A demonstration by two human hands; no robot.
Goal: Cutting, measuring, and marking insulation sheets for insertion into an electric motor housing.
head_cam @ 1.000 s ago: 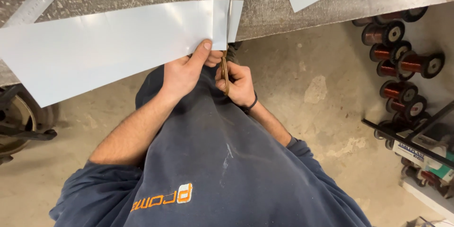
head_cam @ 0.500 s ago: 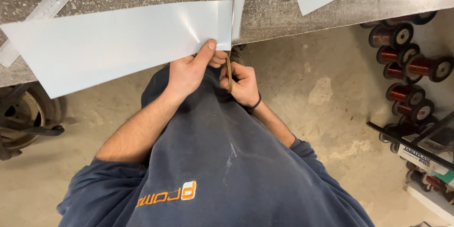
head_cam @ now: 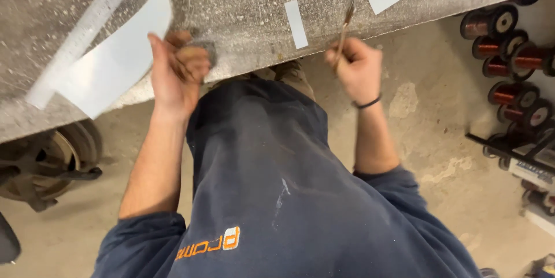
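Speckled grey desk [head_cam: 243,6] now bearing a cut-off strip [head_cam: 296,23]; left hand [head_cam: 176,72] clutching the big sheet [head_cam: 115,64], right hand [head_cam: 358,70] gripping scissors [head_cam: 348,15], cut seemingly finished.

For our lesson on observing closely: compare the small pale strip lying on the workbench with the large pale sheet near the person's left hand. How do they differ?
The small strip is a narrow rectangle; the large sheet is far broader, with one curved edge. The strip lies apart from both hands; the sheet's edge is at the left hand. The strip lies wholly on the workbench; the sheet reaches the bench's front edge. Both are pale, flat and thin.
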